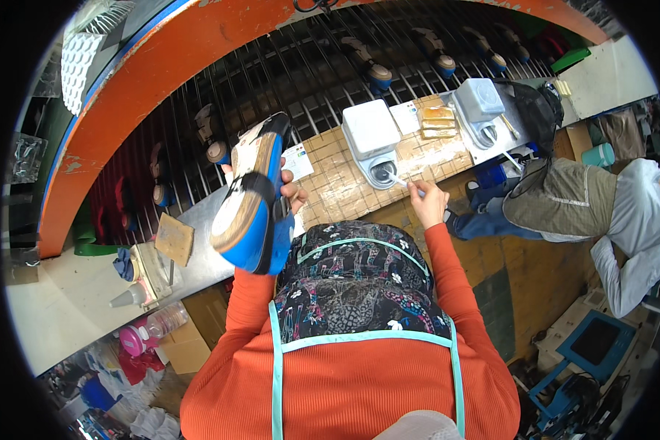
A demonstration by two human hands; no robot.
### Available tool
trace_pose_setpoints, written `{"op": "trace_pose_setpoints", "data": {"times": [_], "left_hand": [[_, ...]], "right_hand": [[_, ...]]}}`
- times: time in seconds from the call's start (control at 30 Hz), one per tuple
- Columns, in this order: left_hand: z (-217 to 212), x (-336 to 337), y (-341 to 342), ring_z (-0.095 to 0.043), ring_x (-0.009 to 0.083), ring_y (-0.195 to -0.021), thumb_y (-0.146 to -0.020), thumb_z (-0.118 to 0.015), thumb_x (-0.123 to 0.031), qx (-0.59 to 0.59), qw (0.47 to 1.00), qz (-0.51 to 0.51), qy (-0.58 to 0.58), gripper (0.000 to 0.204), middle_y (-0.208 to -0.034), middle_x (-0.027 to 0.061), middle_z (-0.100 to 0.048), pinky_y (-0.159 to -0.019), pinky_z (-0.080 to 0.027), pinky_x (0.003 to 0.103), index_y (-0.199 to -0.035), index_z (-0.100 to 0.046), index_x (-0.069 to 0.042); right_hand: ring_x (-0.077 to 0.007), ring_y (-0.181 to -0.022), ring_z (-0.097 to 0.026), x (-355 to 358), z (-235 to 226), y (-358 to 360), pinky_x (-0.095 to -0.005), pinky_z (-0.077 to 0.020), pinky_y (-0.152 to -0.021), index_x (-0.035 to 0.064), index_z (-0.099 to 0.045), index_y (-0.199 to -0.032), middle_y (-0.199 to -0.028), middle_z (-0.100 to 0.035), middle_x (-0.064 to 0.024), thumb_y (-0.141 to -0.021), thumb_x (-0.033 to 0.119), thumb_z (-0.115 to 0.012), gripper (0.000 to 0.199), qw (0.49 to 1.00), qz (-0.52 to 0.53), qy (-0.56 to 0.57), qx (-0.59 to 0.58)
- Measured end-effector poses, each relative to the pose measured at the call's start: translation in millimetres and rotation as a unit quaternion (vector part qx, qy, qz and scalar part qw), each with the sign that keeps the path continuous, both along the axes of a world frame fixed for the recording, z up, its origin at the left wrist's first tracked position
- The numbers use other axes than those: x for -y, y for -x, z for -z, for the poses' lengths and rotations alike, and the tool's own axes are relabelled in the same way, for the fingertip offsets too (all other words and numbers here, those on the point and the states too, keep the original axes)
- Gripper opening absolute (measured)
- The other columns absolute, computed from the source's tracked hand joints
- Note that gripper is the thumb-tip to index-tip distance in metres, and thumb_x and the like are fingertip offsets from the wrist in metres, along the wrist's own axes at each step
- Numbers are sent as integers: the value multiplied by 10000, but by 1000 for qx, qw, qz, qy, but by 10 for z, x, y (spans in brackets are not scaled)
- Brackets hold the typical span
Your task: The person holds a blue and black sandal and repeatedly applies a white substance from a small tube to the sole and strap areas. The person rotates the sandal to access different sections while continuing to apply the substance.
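My left hand (293,189) is closed around a shoe on a blue last (251,209), held up on the left with its pale sole showing. The shoe has a wood-coloured edge and a black strap. Most of that hand is hidden behind it. Further right, my right hand (429,203) pinches the thin white handle of a brush (401,180). The brush's far end dips into a round grey pot (383,173), so its bristles are hidden. A white square container (370,127) stands directly behind the pot on the bench.
Beyond the brown-topped bench (319,165), several shoes (378,72) on lasts rest on a rack of metal rods under an orange arch (143,84). Yellowish blocks (438,123) and a second pot (484,134) lie to the right. A co-worker (587,198) is at the far right.
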State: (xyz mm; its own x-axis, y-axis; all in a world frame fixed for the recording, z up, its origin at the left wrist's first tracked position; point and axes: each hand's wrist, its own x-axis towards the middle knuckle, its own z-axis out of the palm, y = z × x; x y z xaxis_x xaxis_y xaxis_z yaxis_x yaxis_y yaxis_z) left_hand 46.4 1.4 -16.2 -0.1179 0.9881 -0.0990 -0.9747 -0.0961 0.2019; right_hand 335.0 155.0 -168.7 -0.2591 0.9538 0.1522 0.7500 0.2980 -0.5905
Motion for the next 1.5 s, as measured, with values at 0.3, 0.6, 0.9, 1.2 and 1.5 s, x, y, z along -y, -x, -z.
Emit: {"op": "trace_pose_setpoints", "data": {"times": [0.3, 0.6, 0.9, 1.2, 1.5], "left_hand": [[135, -211, 29, -558, 239, -1176, -967, -368, -598, -222, 966, -88, 99, 694, -1410, 148, -480, -966, -486, 347, -1443, -377, -92], [64, -479, -221, -631, 152, -996, -960, -536, -461, -401, 910, 6, 106, 567, -1162, 90, -624, -887, -504, 291, -1282, -508, 4], [-210, -540, -364, -624, 158, -988, -895, -582, -512, -563, 823, -33, 66, 621, -1095, 103, -636, -888, -497, 302, -1214, -546, 20], [-285, -474, -322, -566, 117, -739, -861, -671, -450, -671, 727, -106, 100, 499, -800, 88, -634, -696, -466, 298, -1041, -608, 11], [-309, -443, -281, -577, 160, -680, -839, -687, -449, -713, 682, -127, 101, 499, -758, 120, -622, -650, -466, 321, -1018, -593, 7]], "right_hand": [[-68, -563, -514, -9, 108, -189, -223, -393, -531, 40, -718, -890, -698, -651, -25, -876, 189, -679, 155, 790, 26, 468, -395], [-127, -661, -556, 90, -1482, 343, -292, -322, -769, 133, -761, -937, -811, -629, -20, -758, 178, -781, 185, 972, -79, -139, -170], [-94, -615, -496, 91, -2090, 648, -231, -393, -552, 101, -759, -961, -845, -617, -31, -786, 77, -743, 177, 942, -150, -115, -278], [-81, -569, -443, -107, -2118, 784, -248, -357, -594, 97, -756, -964, -841, -600, -6, -792, 107, -747, 173, 943, -168, -125, -259], [-87, -578, -469, -302, -2261, 907, -257, -362, -599, 112, -759, -949, -850, -606, -10, -783, 120, -755, 166, 940, -186, -176, -223]]}}
